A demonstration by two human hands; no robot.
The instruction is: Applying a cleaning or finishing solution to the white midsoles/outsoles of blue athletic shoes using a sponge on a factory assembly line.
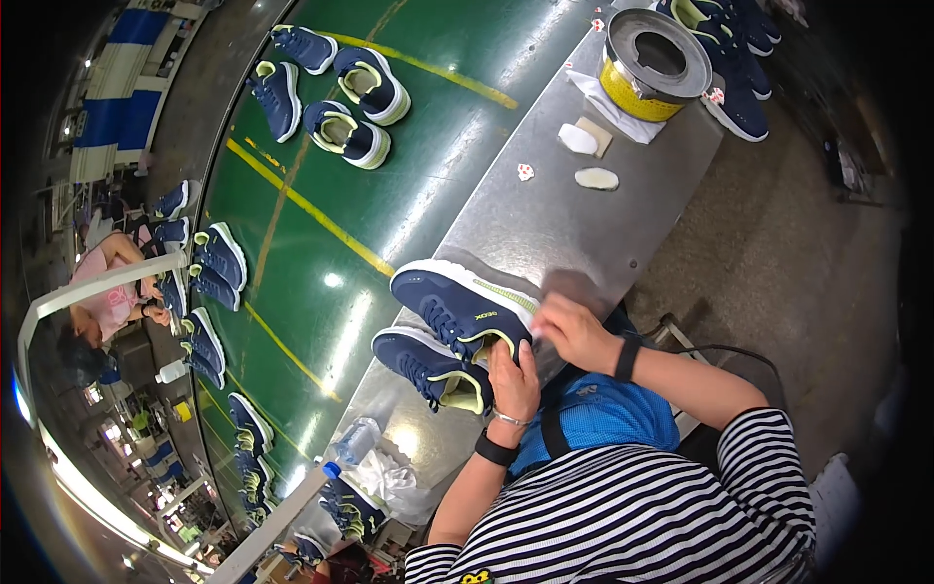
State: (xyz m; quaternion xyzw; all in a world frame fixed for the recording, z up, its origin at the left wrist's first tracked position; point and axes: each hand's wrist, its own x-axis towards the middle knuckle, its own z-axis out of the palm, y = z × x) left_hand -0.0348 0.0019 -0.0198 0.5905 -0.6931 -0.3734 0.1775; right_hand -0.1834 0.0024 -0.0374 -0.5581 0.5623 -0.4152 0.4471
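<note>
A navy sneaker (457, 307) with a white sole and lime lining lies tilted on the metal bench, its sole edge turned up. My left hand (514, 382) grips it at the heel and collar, thumb on the outside. Close beside the heel end of the sole, my right hand (574, 333) is curled with its fingertips drawn together. Motion smears those fingertips, and anything small between them cannot be made out. A second navy sneaker (418, 362) rests against the first on its left, near my left hand.
A round tin with a yellow side (637, 92) stands on the metal bench (574, 229), near small white pads (596, 178). Left of it, a green conveyor belt (321, 219) carries several sneakers. A plastic bottle (355, 443) lies near my left forearm. Another person (107, 287) sits across the belt.
</note>
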